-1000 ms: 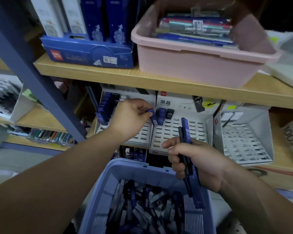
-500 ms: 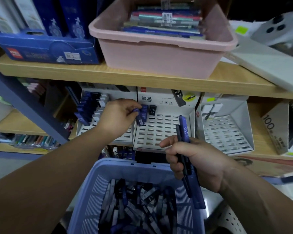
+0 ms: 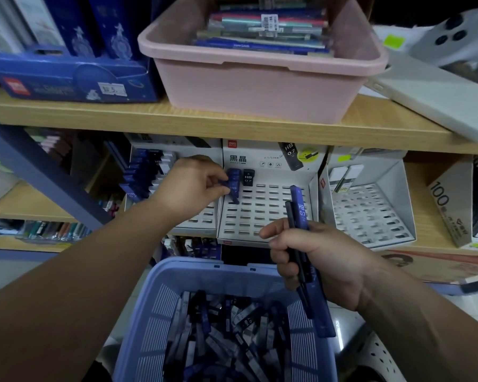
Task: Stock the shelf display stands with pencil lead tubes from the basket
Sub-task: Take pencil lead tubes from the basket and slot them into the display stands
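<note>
"HB 0.7" stands on the long blue lead tube (image 3: 301, 209) in the right hand (image 3: 323, 260), the short blue tube (image 3: 233, 190) pinched by the left hand (image 3: 193, 186), the black tube (image 3: 248, 177) in the white slotted display stand (image 3: 265, 213), and its header card (image 3: 268, 158), beside "黑晶". The grey box (image 3: 447, 205) reads "100".

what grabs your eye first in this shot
Mid-frame, the left hand pinches a blue lead tube at the top-left slots of a white display stand, while the right hand grips a bundle of tubes below. A blue basket heaped with tubes fills the bottom; a pink tub sits above.
</note>
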Available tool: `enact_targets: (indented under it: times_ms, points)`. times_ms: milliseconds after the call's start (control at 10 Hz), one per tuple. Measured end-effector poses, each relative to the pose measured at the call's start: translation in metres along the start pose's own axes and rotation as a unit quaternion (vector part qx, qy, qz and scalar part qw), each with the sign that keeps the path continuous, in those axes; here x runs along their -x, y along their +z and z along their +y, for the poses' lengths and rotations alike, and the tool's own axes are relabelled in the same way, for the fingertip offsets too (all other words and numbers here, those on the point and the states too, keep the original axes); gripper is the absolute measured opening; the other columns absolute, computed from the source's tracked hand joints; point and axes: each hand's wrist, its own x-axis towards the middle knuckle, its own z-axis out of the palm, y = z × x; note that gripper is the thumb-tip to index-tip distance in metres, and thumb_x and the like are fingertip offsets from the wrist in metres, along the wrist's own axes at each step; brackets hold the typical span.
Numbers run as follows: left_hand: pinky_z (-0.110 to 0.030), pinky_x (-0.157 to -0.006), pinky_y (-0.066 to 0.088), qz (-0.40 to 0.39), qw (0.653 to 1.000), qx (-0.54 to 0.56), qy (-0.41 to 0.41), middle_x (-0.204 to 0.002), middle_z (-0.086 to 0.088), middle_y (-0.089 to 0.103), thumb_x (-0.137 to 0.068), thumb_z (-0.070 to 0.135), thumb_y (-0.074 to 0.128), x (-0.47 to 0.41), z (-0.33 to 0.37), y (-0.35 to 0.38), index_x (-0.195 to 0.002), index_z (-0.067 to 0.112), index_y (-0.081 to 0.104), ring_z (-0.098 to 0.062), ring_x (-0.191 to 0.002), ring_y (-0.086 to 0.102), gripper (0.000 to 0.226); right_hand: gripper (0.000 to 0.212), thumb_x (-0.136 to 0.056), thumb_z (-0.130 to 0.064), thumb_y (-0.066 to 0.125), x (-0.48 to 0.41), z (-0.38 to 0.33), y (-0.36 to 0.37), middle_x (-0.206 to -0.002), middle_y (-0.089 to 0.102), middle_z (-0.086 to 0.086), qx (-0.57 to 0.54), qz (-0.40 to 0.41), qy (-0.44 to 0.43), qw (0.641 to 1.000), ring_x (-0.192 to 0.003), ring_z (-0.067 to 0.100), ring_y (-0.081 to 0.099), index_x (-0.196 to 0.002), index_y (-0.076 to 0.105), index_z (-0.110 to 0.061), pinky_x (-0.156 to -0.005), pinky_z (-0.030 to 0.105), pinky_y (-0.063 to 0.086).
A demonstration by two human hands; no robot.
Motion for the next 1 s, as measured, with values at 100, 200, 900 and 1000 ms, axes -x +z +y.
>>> enact_targets:
  times_ms: [100, 200, 900, 1000]
  points:
    - [-0.002, -0.064, 0.04, 0.016, 1.0, 0.003, 0.001, -0.083, 0.006, 0.069, -0.083, 0.024, 0.08, 0.0, -0.001, -0.001, -0.092, 0.016, 0.079, -0.002, -0.071, 0.06, 0.012, 0.018, -0.091, -0.001, 0.058, -0.001, 0.0, 0.001, -0.065, 0.049, 0.006, 0.004, -0.001, -0.003, 1.0, -0.051, 0.016, 0.043, -0.102, 0.069, -0.009, -0.049, 0.028, 0.035]
    - [0.002, -0.065, 0.035, 0.02, 1.0, -0.001, 0.004, -0.083, 0.006, 0.068, -0.085, 0.022, 0.078, -0.001, -0.001, -0.001, -0.097, 0.015, 0.08, -0.003, -0.069, 0.057, 0.014, 0.018, -0.091, -0.001, 0.057, 0.0, 0.0, 0.001, -0.065, 0.049, 0.005, 0.005, -0.002, -0.003, 1.0, -0.051, 0.016, 0.043, -0.102, 0.069, -0.009, -0.049, 0.028, 0.036]
    - [-0.03, -0.075, 0.052, 0.009, 0.985, -0.093, 0.144, -0.092, -0.011, 0.07, -0.089, 0.004, 0.068, -0.006, -0.002, 0.011, -0.099, 0.005, 0.078, -0.03, -0.082, 0.068, 0.014, 0.018, -0.09, -0.002, 0.059, 0.001, 0.0, -0.001, -0.065, 0.049, 0.006, 0.002, 0.005, -0.002, 1.0, -0.052, 0.016, 0.042, -0.102, 0.069, -0.009, -0.049, 0.027, 0.035]
    - [-0.034, -0.071, 0.055, 0.008, 0.983, -0.09, 0.158, -0.09, -0.011, 0.069, -0.088, 0.004, 0.07, -0.005, -0.001, 0.014, -0.098, 0.005, 0.079, -0.029, -0.078, 0.067, 0.014, 0.018, -0.09, -0.002, 0.059, 0.001, 0.001, -0.002, -0.065, 0.049, 0.006, 0.004, 0.005, 0.0, 1.0, -0.052, 0.016, 0.042, -0.103, 0.069, -0.009, -0.049, 0.028, 0.035]
